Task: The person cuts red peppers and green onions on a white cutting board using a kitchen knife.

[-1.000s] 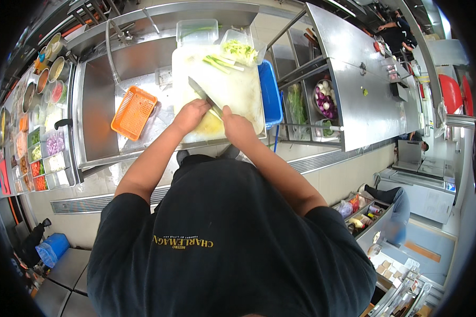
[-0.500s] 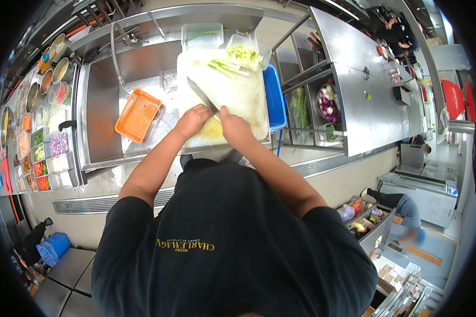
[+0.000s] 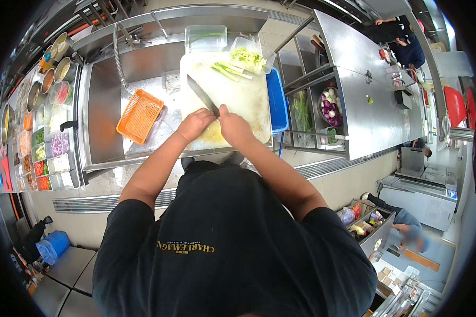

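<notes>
A white cutting board (image 3: 251, 108) lies across the right part of the steel sink. My right hand (image 3: 235, 127) is closed round the handle of a kitchen knife (image 3: 200, 94), whose blade points away and to the left over the board. Close beside the blade, my left hand (image 3: 194, 124) has its fingers curled and pressed together. Whatever it holds, if anything, is hidden. Yellowish wet bits (image 3: 212, 136) lie on the near part of the board. Farther back are pale green stalks (image 3: 230, 72), next to a clear container (image 3: 269, 59) of chopped greens (image 3: 247, 59).
Another clear container (image 3: 206, 38) with green stalks stands behind the board. An orange basket (image 3: 139, 116) sits in the sink (image 3: 108, 68) at left. To the board's right is a blue bin (image 3: 276, 100). Trays of cut vegetables (image 3: 58, 143) line the far left. Co-workers are at the right.
The view has shifted slightly. My hands and the knife hold nearly the same place on the board. The co-workers at the right have changed posture.
</notes>
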The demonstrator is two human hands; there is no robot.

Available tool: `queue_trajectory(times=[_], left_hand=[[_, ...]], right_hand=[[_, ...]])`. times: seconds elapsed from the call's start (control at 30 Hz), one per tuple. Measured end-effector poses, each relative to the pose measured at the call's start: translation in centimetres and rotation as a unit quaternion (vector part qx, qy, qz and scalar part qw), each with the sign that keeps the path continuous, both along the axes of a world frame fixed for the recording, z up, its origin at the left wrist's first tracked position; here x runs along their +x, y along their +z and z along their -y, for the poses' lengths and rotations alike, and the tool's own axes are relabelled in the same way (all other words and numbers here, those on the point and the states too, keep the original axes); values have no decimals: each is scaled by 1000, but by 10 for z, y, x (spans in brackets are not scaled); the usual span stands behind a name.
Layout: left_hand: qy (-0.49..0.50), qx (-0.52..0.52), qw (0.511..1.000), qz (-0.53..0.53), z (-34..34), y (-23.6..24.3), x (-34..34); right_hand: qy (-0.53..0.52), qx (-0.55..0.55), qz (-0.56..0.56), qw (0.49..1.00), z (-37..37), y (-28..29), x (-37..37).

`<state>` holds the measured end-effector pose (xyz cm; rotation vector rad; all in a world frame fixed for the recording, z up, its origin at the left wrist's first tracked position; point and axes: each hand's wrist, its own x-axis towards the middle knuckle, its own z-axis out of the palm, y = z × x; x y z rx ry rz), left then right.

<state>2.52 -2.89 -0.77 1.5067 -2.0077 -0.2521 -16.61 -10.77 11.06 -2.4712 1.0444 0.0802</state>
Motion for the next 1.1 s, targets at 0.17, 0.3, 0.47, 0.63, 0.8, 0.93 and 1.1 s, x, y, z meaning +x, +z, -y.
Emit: queue_trajectory(times=[0.17,0.3,0.47,0.63,0.8,0.93,1.1], left_hand=[[3,40,999,16,-1,1,-1],[-10,12,1000,11,-4,3,1],[-9,-2,1000,4,-8,1,0],[-5,-12,1000,1,-12,-1,0],[19,-22,999,-39,-13,1,-1],[70,-29,995,-73,-4,8,-22],[137,-3,978,-160,1,23,-17]], right_hand=[[-13,37,0,999,-3,-1,1],[-29,32,32,999,-3,-3,1],[-19,40,36,998,-2,-8,2],[-21,43,18,999,-11,-13,5],[-31,58,45,997,-5,-11,3],[-44,33,113,992,16,5,-23],[-36,-40,86,995,24,33,-84]])
